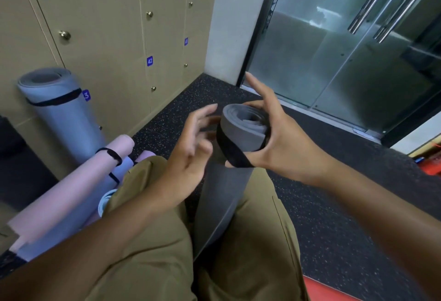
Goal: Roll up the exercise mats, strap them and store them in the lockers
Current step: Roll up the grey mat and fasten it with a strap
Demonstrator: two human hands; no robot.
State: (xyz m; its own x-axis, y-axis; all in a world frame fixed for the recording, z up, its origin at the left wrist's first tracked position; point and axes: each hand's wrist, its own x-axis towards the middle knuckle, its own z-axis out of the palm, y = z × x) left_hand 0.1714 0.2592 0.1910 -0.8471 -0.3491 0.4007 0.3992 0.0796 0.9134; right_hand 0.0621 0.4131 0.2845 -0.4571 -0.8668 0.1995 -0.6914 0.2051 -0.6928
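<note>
Mats were our whole business at that moment, and the grey mat (229, 181) stood rolled between our knees, its upper end raised in front of us and its lower end hidden down between our khaki trouser legs (152, 241). We held that upper end with our right hand (274, 138), the thumb and lower fingers curled round the roll while the forefinger pointed up and away from it. A black strap (232, 150) ran slantwise round the roll just below its top edge and passed under our right thumb. Our left hand (191, 147) hovered just beside the roll on its other side, fingers spread and relaxed, gripping nothing; it was blurred, so we could not tell whether the fingertips touched the mat. To our left, a blue-grey mat (62, 114) already bound with a black band stood upright against the beige lockers (107, 38), whose doors bore small blue number tags. Beside it, pink mats (71, 193) and a lilac one lay slanted on the floor against our left leg, one pink roll ringed by a black strap. Dark speckled flooring (334, 217) spread to our right, up to a glass door (334, 49) with steel handles.
</note>
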